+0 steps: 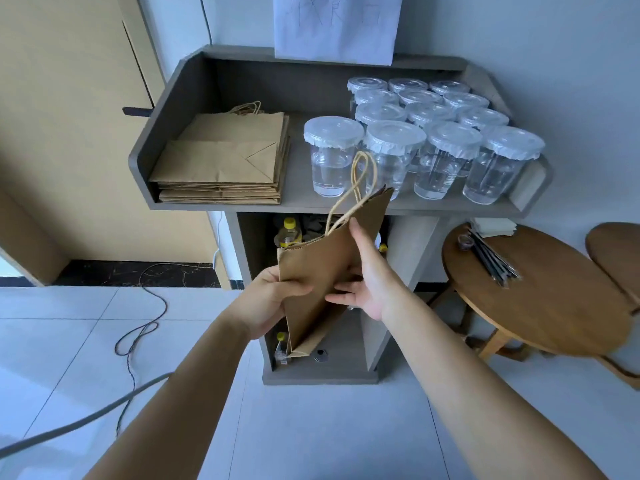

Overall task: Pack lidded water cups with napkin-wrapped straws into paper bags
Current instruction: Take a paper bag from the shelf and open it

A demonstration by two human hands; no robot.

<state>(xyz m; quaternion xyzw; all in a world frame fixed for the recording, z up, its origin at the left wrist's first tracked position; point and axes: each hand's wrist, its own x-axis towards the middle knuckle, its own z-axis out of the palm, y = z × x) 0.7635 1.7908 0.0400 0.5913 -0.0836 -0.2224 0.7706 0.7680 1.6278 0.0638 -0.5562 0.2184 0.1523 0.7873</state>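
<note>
I hold a folded brown paper bag in front of the grey counter, its twine handles pointing up. My left hand grips its left edge with thumb on the front. My right hand lies against the bag's right side, fingers straight, thumb along the upper edge. A stack of flat paper bags lies on the counter's left part. Several lidded water cups stand on its right part. Black straws and white napkins lie on the round wooden table.
The grey counter has raised side walls and an open lower shelf holding yellow-capped bottles. A round wooden table stands at the right, with a second wooden piece behind it. Cables trail across the tiled floor at the left.
</note>
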